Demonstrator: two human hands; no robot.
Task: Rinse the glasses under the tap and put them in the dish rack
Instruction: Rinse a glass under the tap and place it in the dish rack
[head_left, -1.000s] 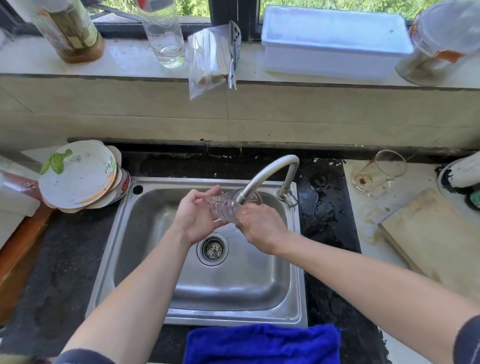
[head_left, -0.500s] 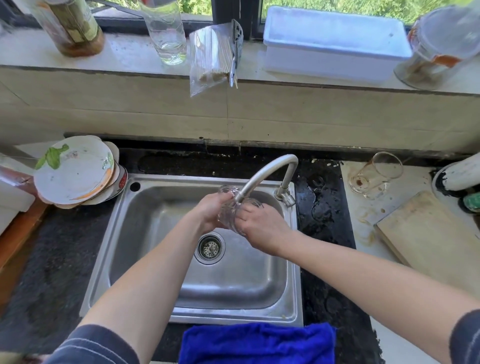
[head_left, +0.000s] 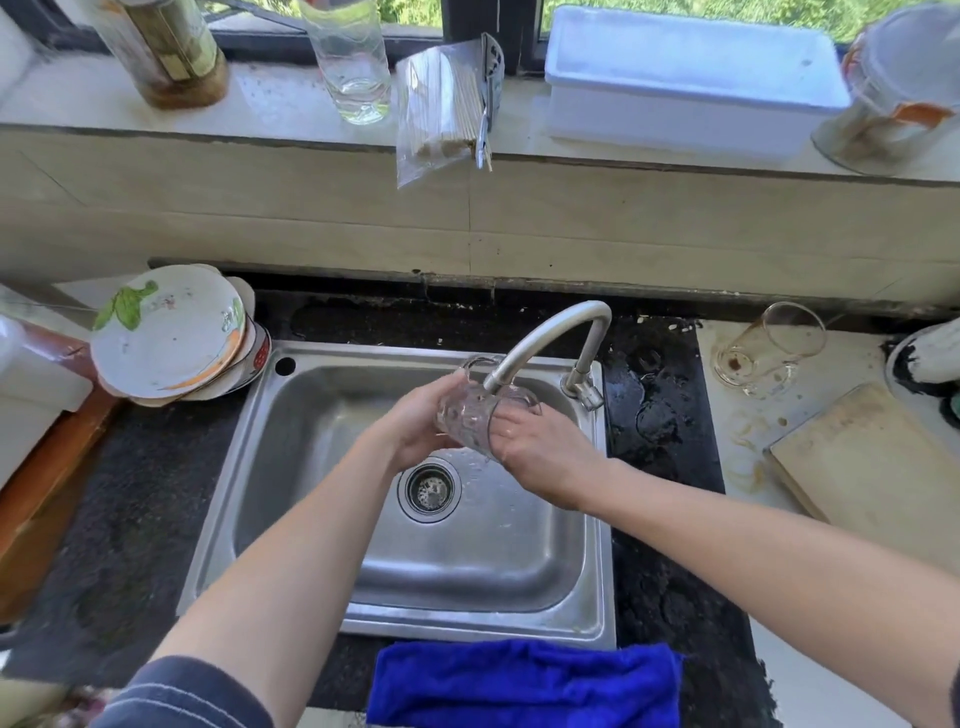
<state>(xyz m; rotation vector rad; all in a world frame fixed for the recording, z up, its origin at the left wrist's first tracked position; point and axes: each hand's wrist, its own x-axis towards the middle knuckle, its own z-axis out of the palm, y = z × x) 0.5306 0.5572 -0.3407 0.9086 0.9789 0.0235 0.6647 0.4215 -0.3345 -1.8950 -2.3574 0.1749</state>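
Head view, middle of the frame: what have you got hold of?

— A clear glass, tilted over the sink, with the spout of the tap right at its mouth. Both of my grips are on it.

— How are they set?

— My left grip is curled round the side of the glass nearer the left of the frame. My right grip wraps the other side, and my fingers show through the wall. Both are closed firmly on it, and the glass touches nothing else but the spout.

— What is under it?

— The drain, just below my hands, with drops of water on the steel beside it.

— Any other glasses?

— One lies on its side on the pale worktop at the right of the frame, with brown dregs at its bottom, just above a wooden board. A tall glass stands on the windowsill at the top.

— And the rest?

— A stack of plates sits at the upper left of the sink. A blue cloth lies at the lower edge.
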